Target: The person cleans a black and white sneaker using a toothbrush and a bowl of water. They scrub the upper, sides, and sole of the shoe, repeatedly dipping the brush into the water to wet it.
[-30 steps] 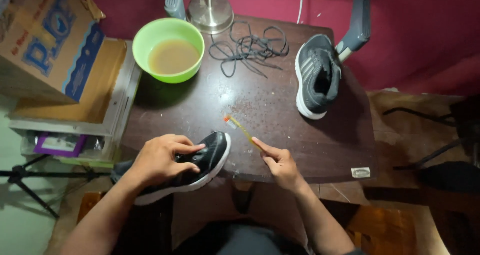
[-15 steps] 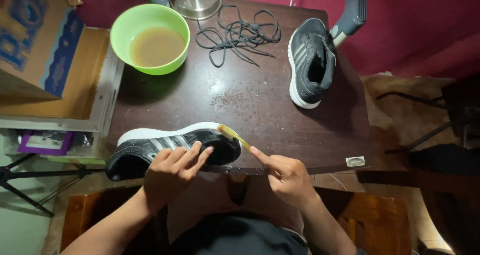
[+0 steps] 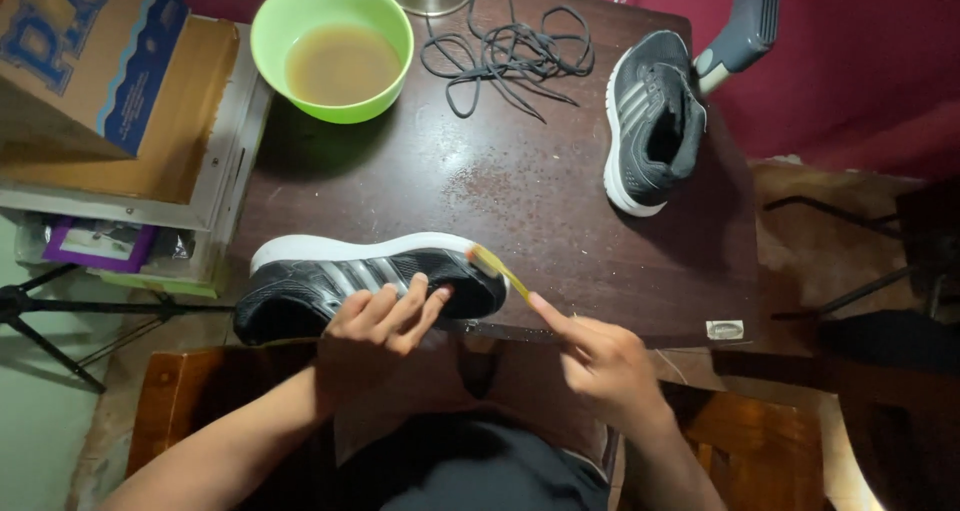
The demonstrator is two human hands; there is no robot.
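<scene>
Shoe [image 3: 370,283] now lies sideways at the worktop [image 3: 520,191] edge; left hand [image 3: 385,316] grips it, right hand [image 3: 600,356] pinches a toothbrush [image 3: 495,268] against its toe.

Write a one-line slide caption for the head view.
Left hand steadies a black sneaker on its side while the right hand brushes its toe with a yellow toothbrush.

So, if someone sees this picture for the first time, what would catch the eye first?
Probably the black shoe with the white sole, lying on its side at the near edge of the dark table, with the left hand pressing on it and the right hand putting a small yellow brush to its toe. Next comes the bright green bowl of brownish liquid at the far left, then the second shoe beside loose laces.
</scene>
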